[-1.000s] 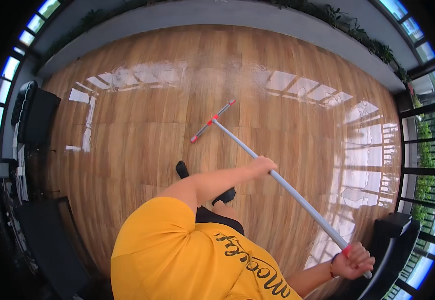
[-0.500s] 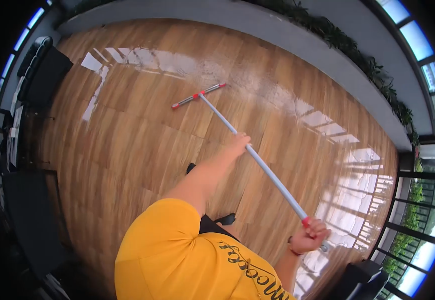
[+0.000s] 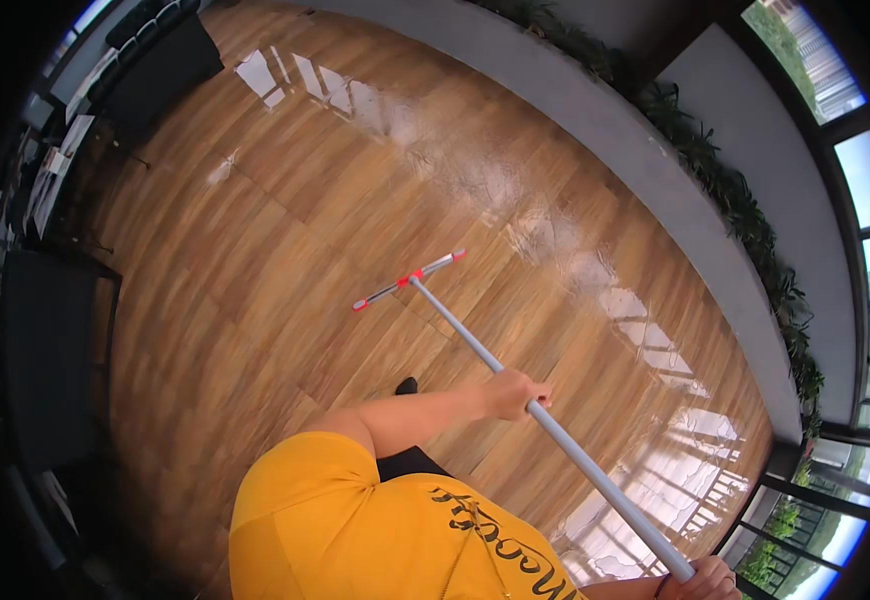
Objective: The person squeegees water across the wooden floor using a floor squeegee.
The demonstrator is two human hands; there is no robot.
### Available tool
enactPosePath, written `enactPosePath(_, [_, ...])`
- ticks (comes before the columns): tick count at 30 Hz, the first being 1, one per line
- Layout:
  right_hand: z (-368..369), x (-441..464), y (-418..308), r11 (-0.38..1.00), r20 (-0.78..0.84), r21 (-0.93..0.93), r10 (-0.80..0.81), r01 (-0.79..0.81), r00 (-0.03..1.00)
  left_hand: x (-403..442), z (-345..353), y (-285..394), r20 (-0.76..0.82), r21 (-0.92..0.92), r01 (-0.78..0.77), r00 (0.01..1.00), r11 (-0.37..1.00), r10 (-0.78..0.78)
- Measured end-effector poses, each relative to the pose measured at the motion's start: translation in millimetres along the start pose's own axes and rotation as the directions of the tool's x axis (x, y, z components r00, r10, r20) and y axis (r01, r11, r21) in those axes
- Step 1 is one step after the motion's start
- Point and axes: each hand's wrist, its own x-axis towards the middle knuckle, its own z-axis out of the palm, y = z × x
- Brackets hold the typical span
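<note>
A long grey squeegee pole (image 3: 595, 475) slants across the view, its narrow head (image 3: 411, 279) with red ends and a red centre joint lying on the wood-look floor (image 3: 285, 250). Partway along the pole, my left hand (image 3: 515, 393) is wrapped round it. My right hand (image 3: 705, 580) grips the pole's upper end at the bottom right, partly cut off by the frame edge. Below my left forearm a dark shoe tip (image 3: 407, 385) shows.
Wet, shiny patches (image 3: 475, 180) reflect the windows. A grey curved planter wall (image 3: 595, 120) with plants borders the floor. Black furniture (image 3: 160, 75) stands at the upper left, and a dark panel (image 3: 55, 350) at the left. Windows line the right side.
The view has turned to the right. The squeegee head first moved farther out, then came back closer to my body. Both hands sit lower in view, still round the pole.
</note>
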Motion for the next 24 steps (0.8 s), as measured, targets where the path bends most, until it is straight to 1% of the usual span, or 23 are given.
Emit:
enactPosePath(1, [3.8,6.4,9.1,0.999,-0.071,-0.025,-0.034,0.032,0.997,-0.3,-6.3,-8.3,-0.023,0.003,-0.009,1.000,1.000,0.009])
enactPosePath(2, [11.6,9.2,22.2,0.994,-0.027,-0.102,0.020,-0.023,0.999,-2.0,-14.1,-14.9,0.001,0.036,0.021,1.000,0.999,-0.021])
enactPosePath(3, [15.9,13.2,36.6,0.995,-0.013,-0.098,0.027,-0.028,1.000,-1.6,-20.6,-23.2,0.029,0.067,0.056,0.998,0.996,-0.058])
enactPosePath(4, [19.1,16.7,51.1,0.996,-0.014,-0.088,0.029,-0.030,0.999,3.8,-27.6,-34.5,0.020,0.064,0.061,0.998,0.996,-0.062])
enactPosePath(5, [20.7,18.1,63.1,0.996,-0.024,-0.081,0.027,-0.029,0.999,12.2,-34.1,-44.8,-0.051,0.114,0.045,0.998,0.992,-0.039])
enactPosePath(6, [30.2,21.1,78.8,0.985,-0.085,-0.166,0.034,-0.048,0.996,19.8,-44.7,-58.7,-0.118,0.164,0.028,0.993,0.986,-0.009])
enactPosePath(7, [34.0,22.1,97.0,0.985,-0.082,-0.167,0.032,-0.045,0.996,29.0,-58.2,-75.5,-0.120,0.164,0.025,0.993,0.986,-0.005])
enactPosePath(9, [29.8,20.9,139.6,0.986,-0.099,-0.164,-0.015,-0.001,0.995,45.6,-88.8,-115.2,-0.170,0.266,0.039,0.985,0.963,0.007])
enactPosePath(11, [18.7,21.1,184.2,0.994,-0.074,-0.111,-0.023,0.015,0.997,63.7,-120.6,-150.8,-0.261,0.289,0.108,0.965,0.951,-0.030])
enactPosePath(12, [19.5,26.4,209.0,0.992,-0.077,-0.110,-0.067,0.059,0.995,69.2,-124.9,-163.0,-0.266,0.284,0.122,0.963,0.951,-0.044])
enactPosePath(14, [11.6,47.3,249.1,0.995,-0.047,-0.073,-0.074,0.070,0.996,96.5,-152.5,-187.5,-0.449,0.313,0.237,0.890,0.920,-0.076])
enactPosePath(15, [13.6,59.3,267.2,0.997,-0.038,-0.046,-0.070,0.068,0.997,109.3,-173.8,-179.5,-0.440,0.332,0.234,0.895,0.914,-0.069])
enactPosePath(17, [29.1,82.6,298.0,0.995,-0.041,-0.024,-0.098,0.097,0.994,127.3,-203.2,-160.5,-0.489,0.283,0.250,0.868,0.926,-0.086])
enactPosePath(20, [47.5,100.4,331.5,0.993,-0.015,-0.004,-0.116,0.116,0.993,132.6,-222.9,-159.9,-0.474,0.231,0.258,0.872,0.938,-0.123])
enactPosePath(21, [52.0,108.0,348.6,0.992,-0.016,0.012,-0.123,0.123,0.992,142.4,-234.1,-171.0,-0.486,0.231,0.257,0.866,0.939,-0.118])
enactPosePath(23, [60.5,121.8,376.2,0.994,0.001,0.017,-0.112,0.112,0.994,155.8,-260.3,-193.6,-0.466,0.368,0.344,0.872,0.864,-0.148])
enactPosePath(24, [63.3,127.6,390.8,0.995,0.009,0.025,-0.092,0.092,0.996,162.4,-275.7,-203.7,-0.469,0.371,0.343,0.871,0.863,-0.145])
